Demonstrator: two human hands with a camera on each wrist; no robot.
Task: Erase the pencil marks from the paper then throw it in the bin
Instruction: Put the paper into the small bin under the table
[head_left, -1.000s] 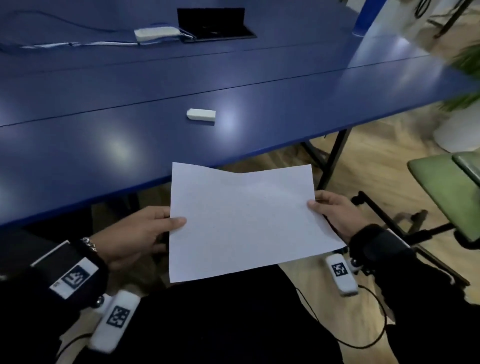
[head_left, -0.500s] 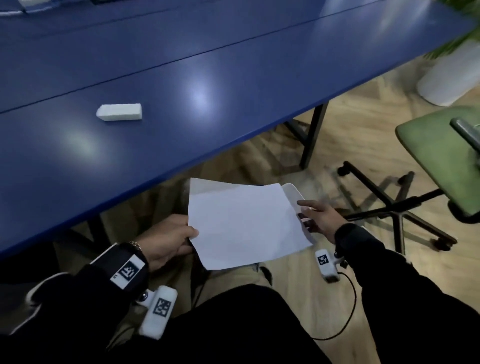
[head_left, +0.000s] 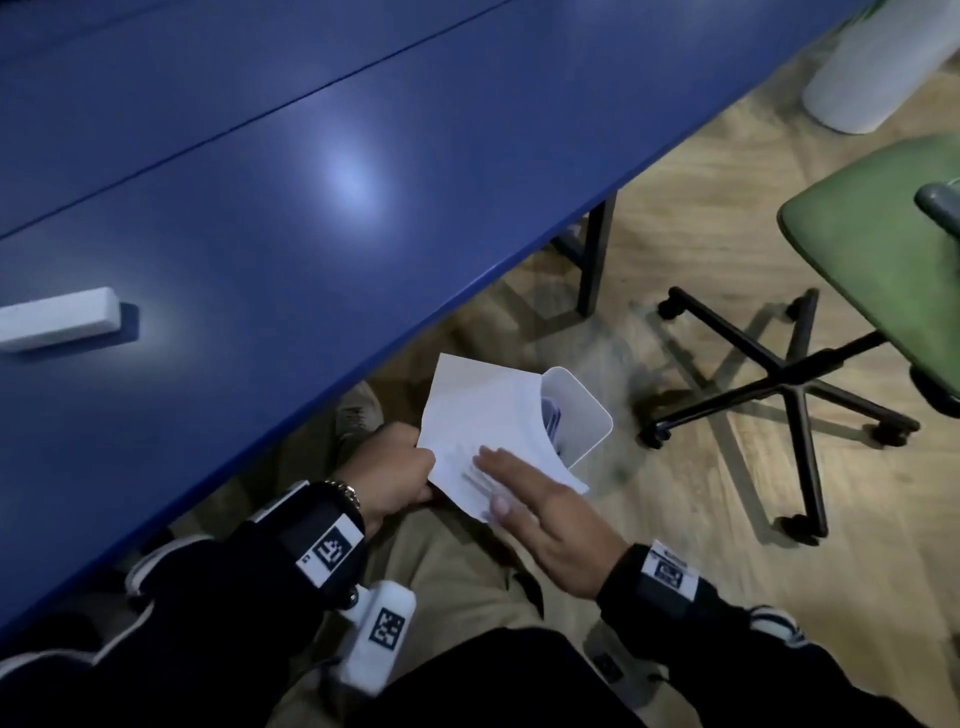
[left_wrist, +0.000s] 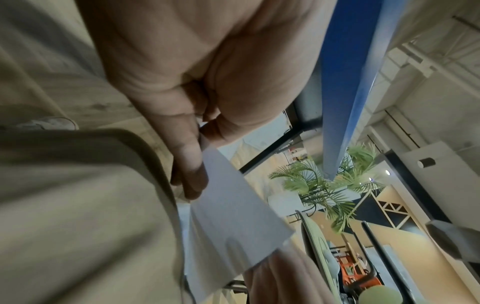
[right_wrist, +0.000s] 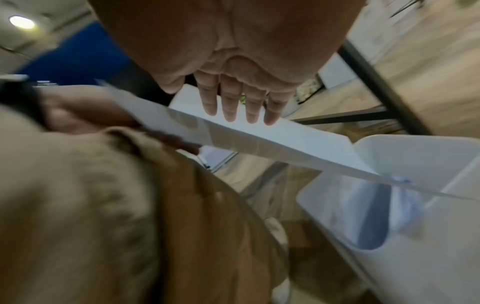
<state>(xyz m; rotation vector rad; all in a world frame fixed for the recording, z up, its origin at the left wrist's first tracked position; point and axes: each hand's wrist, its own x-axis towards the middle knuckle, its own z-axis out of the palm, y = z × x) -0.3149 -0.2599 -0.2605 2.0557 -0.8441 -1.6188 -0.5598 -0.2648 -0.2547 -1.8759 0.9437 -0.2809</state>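
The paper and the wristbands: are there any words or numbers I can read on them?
None can be read.
Paper: blank, no writing shows.
Wrist tags: black-and-white square code patterns only; the tiny print beside them is too small to read.
Eraser: no label shows.

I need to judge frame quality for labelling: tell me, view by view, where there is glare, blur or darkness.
Head view: dim overall, with a bright glare spot on the glossy blue table; the right hand is smeared by motion over the white sheet of paper. Left wrist view: the paper's lower edge is blurred. Right wrist view: the left hand is blurred, and the white plastic bin is soft.
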